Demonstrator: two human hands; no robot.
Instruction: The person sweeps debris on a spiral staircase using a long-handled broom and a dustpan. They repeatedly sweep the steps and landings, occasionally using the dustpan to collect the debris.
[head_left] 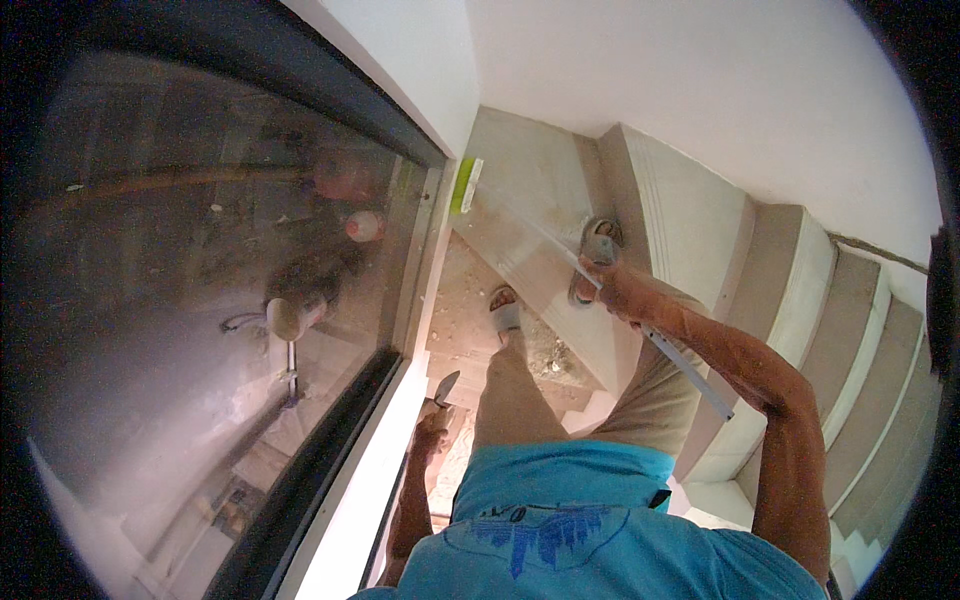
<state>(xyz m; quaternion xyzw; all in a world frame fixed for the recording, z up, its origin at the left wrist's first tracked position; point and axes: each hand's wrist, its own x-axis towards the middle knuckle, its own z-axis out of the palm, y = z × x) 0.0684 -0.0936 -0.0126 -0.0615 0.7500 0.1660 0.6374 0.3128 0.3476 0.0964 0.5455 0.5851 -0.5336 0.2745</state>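
My right hand (615,290) grips a long metal straightedge (590,285) near its middle; the bar runs from a yellow-green end (466,185) at the window frame back past my right thigh. My left hand (430,432) is closed on the handle of a small trowel (446,386), blade pointing up beside the window frame. Below are my legs in khaki shorts and two feet in sandals (597,250), one on the upper step and one on the landing.
A large dusty window (200,270) with a dark frame fills the left side. Concrete stairs (800,300) climb on the right along a white wall (700,90). The landing (470,300) is littered with mortar debris.
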